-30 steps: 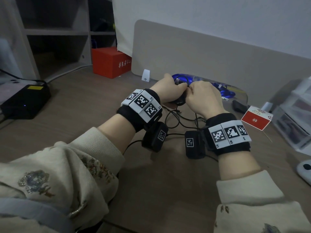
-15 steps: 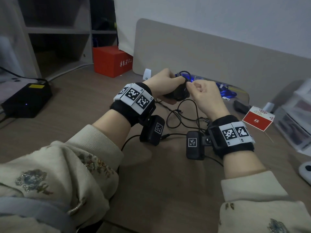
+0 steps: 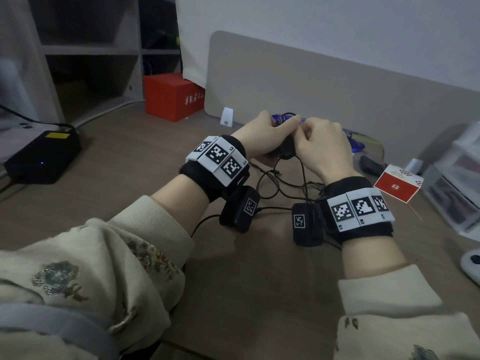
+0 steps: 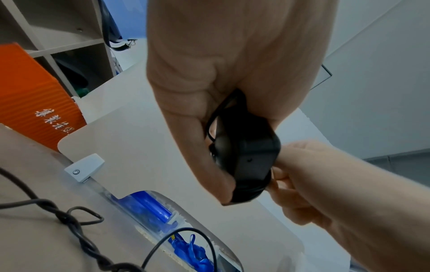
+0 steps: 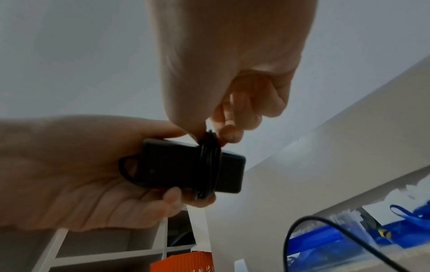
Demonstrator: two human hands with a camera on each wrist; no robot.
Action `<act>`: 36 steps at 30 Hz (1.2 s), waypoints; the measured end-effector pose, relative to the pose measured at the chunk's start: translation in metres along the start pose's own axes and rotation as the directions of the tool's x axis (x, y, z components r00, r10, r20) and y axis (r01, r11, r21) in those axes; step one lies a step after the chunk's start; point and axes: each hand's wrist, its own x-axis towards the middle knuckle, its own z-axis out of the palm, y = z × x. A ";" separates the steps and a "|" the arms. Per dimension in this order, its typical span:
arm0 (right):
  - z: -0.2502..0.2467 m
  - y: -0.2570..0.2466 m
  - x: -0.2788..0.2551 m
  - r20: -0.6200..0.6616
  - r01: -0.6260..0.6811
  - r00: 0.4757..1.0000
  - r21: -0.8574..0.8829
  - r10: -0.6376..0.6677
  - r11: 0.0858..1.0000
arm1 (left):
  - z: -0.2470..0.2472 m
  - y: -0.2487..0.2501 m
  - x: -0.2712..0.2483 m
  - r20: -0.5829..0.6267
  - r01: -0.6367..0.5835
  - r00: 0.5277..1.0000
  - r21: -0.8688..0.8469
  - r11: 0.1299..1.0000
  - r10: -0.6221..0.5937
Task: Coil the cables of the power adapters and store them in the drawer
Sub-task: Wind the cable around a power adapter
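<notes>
Right wrist view: several turns of cable (image 5: 209, 162) already circle the power adapter (image 5: 184, 165), gripped in the left hand (image 5: 76, 171) above the surface (image 3: 259, 281). The right hand (image 5: 232, 73) pinches the cable. Loose cable remains below the adapter; storing is not yet done.

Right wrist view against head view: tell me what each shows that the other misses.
Only the right wrist view shows the cable wound in several turns around the black power adapter, with the right hand pinching it at the adapter's top edge.

Only the head view shows loose cable trailing on the desk, a black box at the left, and a red-and-white carton.

Both show the left hand gripping the adapter and the orange box.
</notes>
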 end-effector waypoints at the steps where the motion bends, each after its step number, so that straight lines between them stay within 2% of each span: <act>1: 0.000 0.000 0.001 0.018 0.001 1.000 -0.002 -0.001 1.000 | 0.001 -0.001 0.001 -0.005 -0.006 1.000 0.026 1.000 0.007; 9: 0.005 -0.004 0.000 0.056 -0.028 0.998 0.045 0.026 0.999 | 0.000 -0.005 0.006 0.007 0.004 1.000 0.013 1.000 -0.004; 13: 0.008 -0.003 0.001 0.055 -0.080 0.996 0.225 0.070 0.971 | -0.003 0.000 0.003 -0.002 -0.029 1.000 -0.013 0.999 0.029; 19: 0.006 -0.003 0.002 0.028 -0.116 0.993 0.509 0.118 0.853 | -0.006 0.004 -0.001 0.027 -0.037 0.999 -0.041 0.998 0.038; 22: 0.004 0.001 0.003 0.043 -0.104 0.995 0.446 0.095 0.889 | -0.005 0.005 0.000 0.021 -0.040 0.999 -0.067 0.997 0.042; 26: 0.000 0.003 0.003 0.035 -0.146 0.989 0.270 0.142 0.952 | -0.001 0.003 0.001 0.040 -0.039 0.998 -0.075 0.996 0.042; 32: -0.004 0.003 0.001 -0.033 -0.016 0.999 0.108 0.019 0.994 | 0.000 0.000 0.003 0.069 -0.032 0.997 -0.077 0.996 0.038; 36: -0.004 0.001 0.000 -0.079 -0.003 0.997 0.036 0.006 0.999 | -0.001 0.000 0.002 0.057 -0.050 0.997 -0.062 0.997 0.054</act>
